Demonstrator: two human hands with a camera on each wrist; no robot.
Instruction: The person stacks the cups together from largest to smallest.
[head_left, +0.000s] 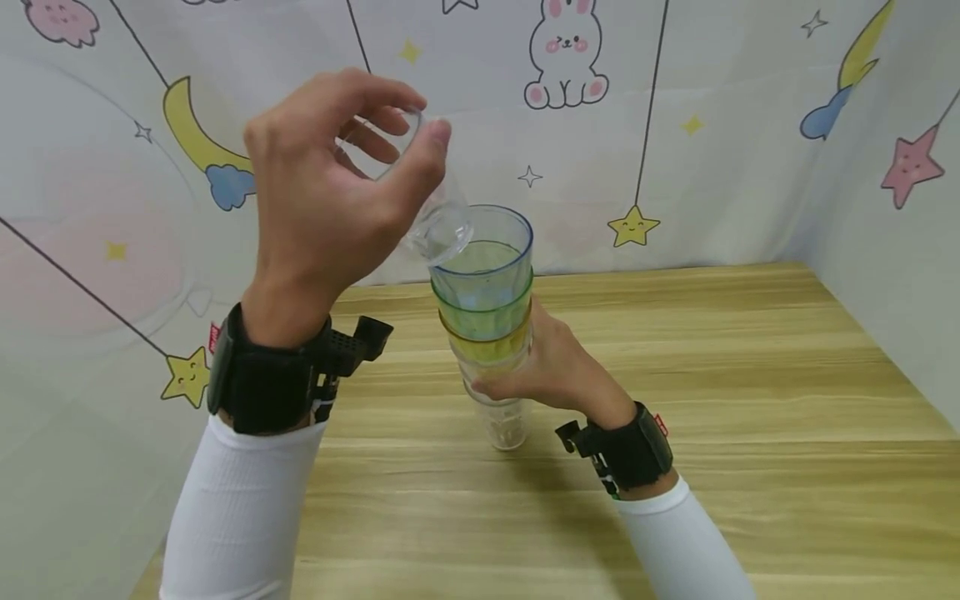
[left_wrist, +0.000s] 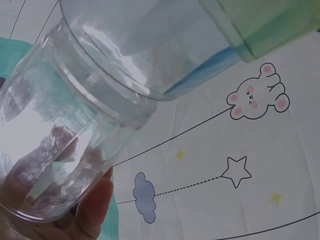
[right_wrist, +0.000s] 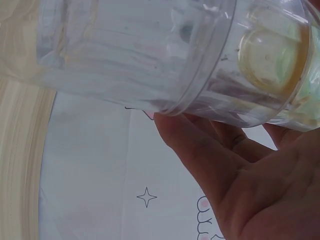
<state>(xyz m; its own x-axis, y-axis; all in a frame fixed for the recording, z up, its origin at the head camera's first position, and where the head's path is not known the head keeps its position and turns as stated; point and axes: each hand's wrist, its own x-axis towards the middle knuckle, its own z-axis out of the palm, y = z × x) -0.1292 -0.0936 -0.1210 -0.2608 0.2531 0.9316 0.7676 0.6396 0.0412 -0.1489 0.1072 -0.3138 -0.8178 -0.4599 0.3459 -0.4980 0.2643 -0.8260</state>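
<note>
My left hand (head_left: 330, 179) is raised and holds a clear cup (head_left: 442, 233) near its rim, between thumb and fingers. The cup tilts, its base overlapping the rim of a blue cup (head_left: 483, 283) in the head view. That blue cup tops a nested stack, with a green cup (head_left: 487, 321) and a yellow cup (head_left: 491, 348) below it and clear cups (head_left: 506, 429) at the bottom. Around the lower stack, my right hand (head_left: 551, 367) grips the clear part, thumb in front and most fingers hidden behind. The right wrist view shows its fingers against the clear wall (right_wrist: 195, 85).
The stack is over a wood-grain table (head_left: 735, 400). Behind the table hangs a white curtain (head_left: 480, 158) printed with stars, moons and a rabbit; it also runs along both sides. Black camera bands (head_left: 273, 375) are strapped to both wrists.
</note>
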